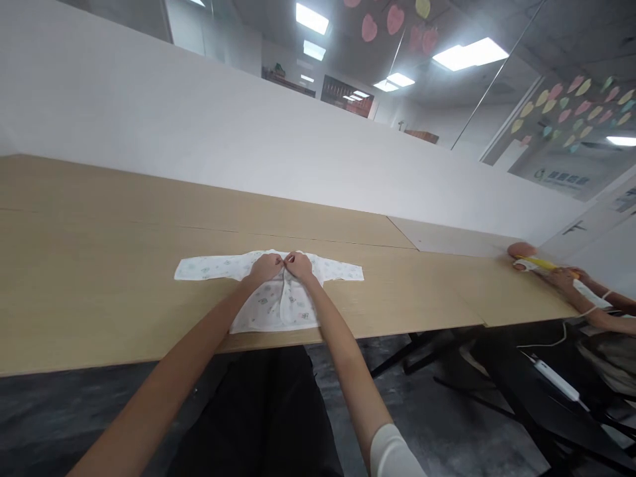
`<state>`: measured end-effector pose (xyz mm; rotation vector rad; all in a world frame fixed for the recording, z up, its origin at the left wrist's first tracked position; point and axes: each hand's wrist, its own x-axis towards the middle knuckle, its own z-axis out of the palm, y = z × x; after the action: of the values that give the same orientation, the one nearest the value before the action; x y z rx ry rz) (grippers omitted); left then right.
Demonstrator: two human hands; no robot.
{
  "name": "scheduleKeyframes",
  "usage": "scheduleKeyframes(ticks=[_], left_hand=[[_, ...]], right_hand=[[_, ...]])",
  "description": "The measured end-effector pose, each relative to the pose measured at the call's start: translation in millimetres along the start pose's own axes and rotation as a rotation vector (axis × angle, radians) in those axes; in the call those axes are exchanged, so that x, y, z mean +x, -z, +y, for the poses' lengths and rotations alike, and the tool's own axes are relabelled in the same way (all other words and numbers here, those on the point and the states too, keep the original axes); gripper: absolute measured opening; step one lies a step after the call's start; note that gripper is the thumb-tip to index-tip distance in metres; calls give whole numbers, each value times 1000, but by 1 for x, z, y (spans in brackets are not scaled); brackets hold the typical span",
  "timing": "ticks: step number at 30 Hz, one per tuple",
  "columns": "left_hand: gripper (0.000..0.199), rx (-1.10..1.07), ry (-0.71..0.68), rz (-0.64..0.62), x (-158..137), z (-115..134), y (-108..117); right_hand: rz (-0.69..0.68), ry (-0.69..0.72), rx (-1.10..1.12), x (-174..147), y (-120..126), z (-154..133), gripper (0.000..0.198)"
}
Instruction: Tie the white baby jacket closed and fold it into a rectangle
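One small white shirt [263, 310], printed with a scattered pattern, lies spread on a tan table [124, 285], close to the near edge. I take its middle as the centre of a clock, with twelve pointing away from the wearer of the camera. One sleeve [211, 267] stretches out toward ten o'clock and the other sleeve [346, 270] toward two, both flat on the tabletop. A front edge of the cloth runs from the neckline down toward six.

At twelve, on the upper front of the shirt, I see the left hand [267, 267] and the right hand [299, 265] almost meeting. Fingers on both are bent and pinching the cloth; I cannot tell exactly which layers they grip. The right arm shows a white cuff [392, 450] low in my view.

Dark trousers [268, 417] fill six o'clock, below the table. Beyond the table at twelve rises a plain white wall [199, 152]. Glass above it carries pink paper hearts [395, 20] at one o'clock. Far off at three, another person's hands [564, 278] touch something yellow [540, 263]. Between three and four, I find a white power strip [556, 379] on a black surface.
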<state>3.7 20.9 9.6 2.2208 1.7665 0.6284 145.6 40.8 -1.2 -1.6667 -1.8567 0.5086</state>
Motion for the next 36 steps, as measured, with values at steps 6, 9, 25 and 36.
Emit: scheduleKeyframes(ticks=[6,9,25,36], left_hand=[[38,8,48,-16,7,-7,-18],[37,-13,11,5,6,-11,-19],[26,-149,29,75,0,-10,-17],[32,-340,-18,113,4,-18,-23]], right_hand=[[-26,-43,270,5,-1,16,17],[-18,-62,316,5,-2,17,17],[-38,18,344,-10,8,10,23],[-4,182,284,-8,-1,14,31]])
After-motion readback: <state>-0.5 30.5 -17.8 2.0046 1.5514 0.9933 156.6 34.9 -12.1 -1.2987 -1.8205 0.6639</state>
